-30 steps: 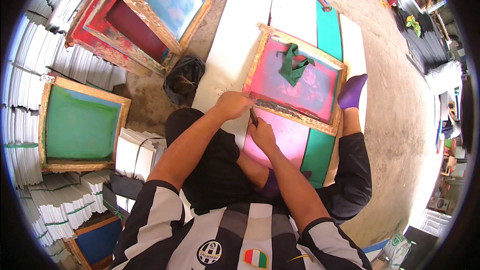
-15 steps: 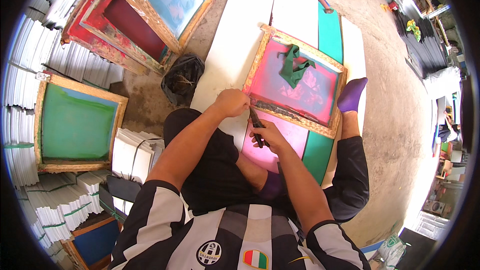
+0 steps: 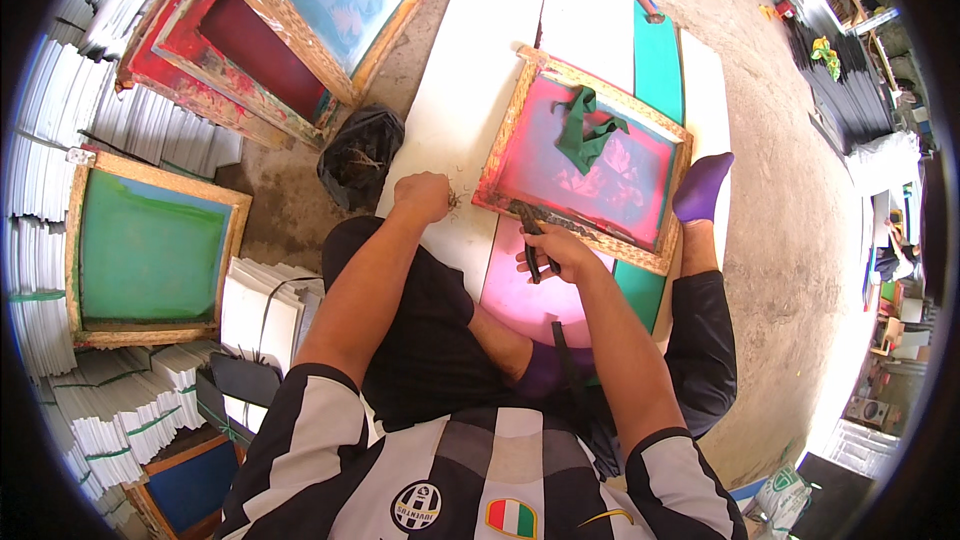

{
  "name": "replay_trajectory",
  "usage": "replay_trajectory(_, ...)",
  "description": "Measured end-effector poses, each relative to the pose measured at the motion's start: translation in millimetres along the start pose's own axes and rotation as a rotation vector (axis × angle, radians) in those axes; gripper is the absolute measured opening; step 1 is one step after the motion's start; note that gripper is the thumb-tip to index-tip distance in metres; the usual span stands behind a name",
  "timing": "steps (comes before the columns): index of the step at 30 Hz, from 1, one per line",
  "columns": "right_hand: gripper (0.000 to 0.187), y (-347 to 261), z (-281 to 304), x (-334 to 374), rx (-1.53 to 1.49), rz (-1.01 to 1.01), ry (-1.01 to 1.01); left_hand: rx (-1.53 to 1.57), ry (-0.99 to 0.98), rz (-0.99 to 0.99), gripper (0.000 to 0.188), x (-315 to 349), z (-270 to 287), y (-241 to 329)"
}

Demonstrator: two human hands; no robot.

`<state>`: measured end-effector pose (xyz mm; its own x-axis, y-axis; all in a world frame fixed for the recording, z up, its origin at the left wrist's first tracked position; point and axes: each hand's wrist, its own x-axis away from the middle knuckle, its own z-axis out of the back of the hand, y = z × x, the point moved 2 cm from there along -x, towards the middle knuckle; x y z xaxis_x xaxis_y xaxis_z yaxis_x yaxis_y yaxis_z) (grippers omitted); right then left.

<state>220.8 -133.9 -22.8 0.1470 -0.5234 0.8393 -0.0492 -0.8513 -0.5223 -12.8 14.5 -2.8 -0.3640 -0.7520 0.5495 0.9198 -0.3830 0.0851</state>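
A silk-screen frame (image 3: pixel 648 254) with rough wooden sides and pink-stained mesh lies in front of me. My right hand (image 3: pixel 566 252) is closed around the black handles of pliers (image 3: pixel 530 230), whose jaws are at the near side of the frame. Fingers curled, my left hand (image 3: pixel 422 198) is just left of the frame, over a white board (image 3: pixel 470 70). Whatever it holds, if anything, is hidden. Beside its knuckles lies a small heap of metal bits (image 3: pixel 455 202), perhaps staples. On the mesh rests a crumpled green cloth strip (image 3: pixel 590 130).
A black plastic bag (image 3: pixel 350 165) stands left of the board. Beyond it lean several other screen frames (image 3: pixel 385 40). A green-mesh frame (image 3: pixel 235 260) rests against stacks of white sheets (image 3: pixel 45 110). My foot in a purple sock (image 3: pixel 704 190) is beside the frame's right side.
My left hand has moved left, away from the frame's corner to beside the small heap. The right hand with the pliers has shifted slightly right, and the jaws are no longer near the left hand.
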Motion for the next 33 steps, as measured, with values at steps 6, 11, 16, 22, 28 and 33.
replay_trajectory(6,0.042,-7.6,8.6,-3.3,-0.041,-0.103,-0.042,-0.028,-0.045,0.047,0.025,0.1,2.9,4.0)
replay_trajectory(11,0.032,-18.1,17.5,-10.8,0.003,-0.214,-0.027,0.009,-0.087,0.033,0.037,-1.4,3.8,6.7)
replay_trajectory(16,0.026,-9.7,2.3,-11.8,0.131,-0.084,0.191,0.117,-0.074,-0.174,0.045,-15.0,-16.6,13.5)
replay_trajectory(22,0.02,-0.1,-22.3,-4.8,0.219,0.138,0.388,0.094,-0.068,-0.222,0.039,-15.2,-16.7,23.1)
replay_trajectory(28,0.019,1.0,-29.0,-2.5,0.249,0.145,0.435,0.082,-0.051,-0.241,0.036,-15.0,-16.1,23.9)
replay_trajectory(33,0.036,30.8,-30.8,-24.6,0.541,0.235,0.65,0.115,-0.061,-0.271,0.04,-16.7,-13.0,23.9)
